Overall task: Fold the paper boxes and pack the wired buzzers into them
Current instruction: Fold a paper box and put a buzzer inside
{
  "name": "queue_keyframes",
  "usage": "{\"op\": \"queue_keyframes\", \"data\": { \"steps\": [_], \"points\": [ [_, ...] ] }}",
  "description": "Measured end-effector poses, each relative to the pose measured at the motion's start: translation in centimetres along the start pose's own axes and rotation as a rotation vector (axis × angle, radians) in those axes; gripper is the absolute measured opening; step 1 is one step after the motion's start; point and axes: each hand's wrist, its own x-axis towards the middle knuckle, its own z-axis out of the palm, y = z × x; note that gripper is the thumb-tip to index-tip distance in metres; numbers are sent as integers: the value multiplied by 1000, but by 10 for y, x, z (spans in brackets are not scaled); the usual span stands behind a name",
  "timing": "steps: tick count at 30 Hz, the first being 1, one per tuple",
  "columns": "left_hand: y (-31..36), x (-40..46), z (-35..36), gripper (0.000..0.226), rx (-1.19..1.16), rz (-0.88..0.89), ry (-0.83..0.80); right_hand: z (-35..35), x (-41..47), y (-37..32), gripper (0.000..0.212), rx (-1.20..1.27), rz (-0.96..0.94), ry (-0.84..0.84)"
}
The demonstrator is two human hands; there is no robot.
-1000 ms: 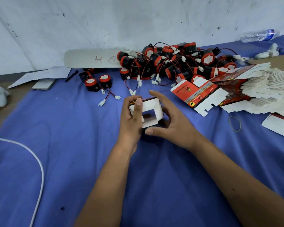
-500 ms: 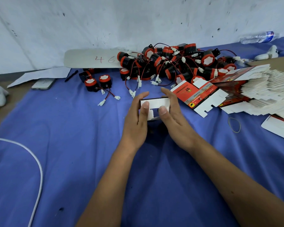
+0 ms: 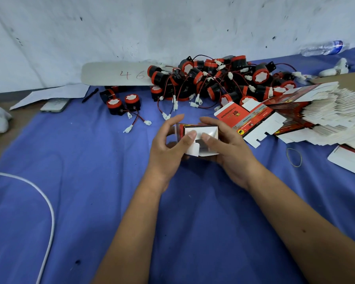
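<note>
Just above the blue bench (image 3: 90, 181), the half-folded paper box (image 3: 200, 140) is gripped between left hand (image 3: 168, 148) and right hand (image 3: 232, 152), thumbs pressing its white end flaps inward, while the wired buzzers (image 3: 219, 80) are left heaped behind, within reach.

We see a paper box (image 3: 200, 138): glossy red print outside, matt white inside; matt blue cloth (image 3: 90, 181) under the grip; plastic buzzers (image 3: 217, 80) beyond.
</note>
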Motion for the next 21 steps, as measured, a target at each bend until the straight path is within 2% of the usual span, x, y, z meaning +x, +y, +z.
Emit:
{"op": "queue_keyframes", "data": {
  "steps": [3,9,17,21],
  "points": [
    [-3,-1,0,38,120,41,-33,1,0,2,31,-237,-57,96],
    [-2,-2,0,38,177,75,-58,2,-2,-2,26,-382,-218,208],
    [3,-3,-2,35,-88,-128,-178,2,-3,-1,20,-264,-132,273],
    [-1,-2,-5,41,-95,-101,-158,3,-2,-2,21,-298,-166,228]
  ]
}}
